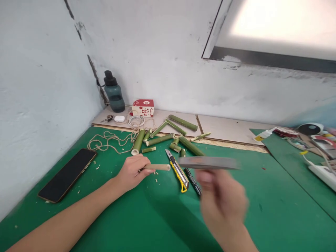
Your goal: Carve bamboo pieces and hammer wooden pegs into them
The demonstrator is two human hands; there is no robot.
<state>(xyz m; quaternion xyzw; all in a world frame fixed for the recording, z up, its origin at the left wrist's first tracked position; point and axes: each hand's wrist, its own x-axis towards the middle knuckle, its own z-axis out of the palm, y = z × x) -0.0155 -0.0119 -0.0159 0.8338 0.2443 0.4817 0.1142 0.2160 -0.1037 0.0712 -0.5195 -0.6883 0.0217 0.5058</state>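
My left hand (133, 172) is closed around a short, pale bamboo tube (159, 167), whose cut end points right, just above the green tabletop (162, 213). In my right hand (223, 199), smeared by motion, is a flat grey blade-like tool (207, 162); blur hides its exact kind. The tool is level and apart from the tube, to its right. Between the hands lie a yellow utility knife (179, 175) with its blade out and a black marker (193, 182). Several green bamboo pieces (160, 140) are scattered behind them.
A phone (67, 175) and loose twine (112, 140) lie left. Along the wall stand a water bottle (114, 94) and a red-white box (143, 108), near a white earphone case (119, 119). A glue bottle (264, 135) and a white power strip (324, 175) are right.
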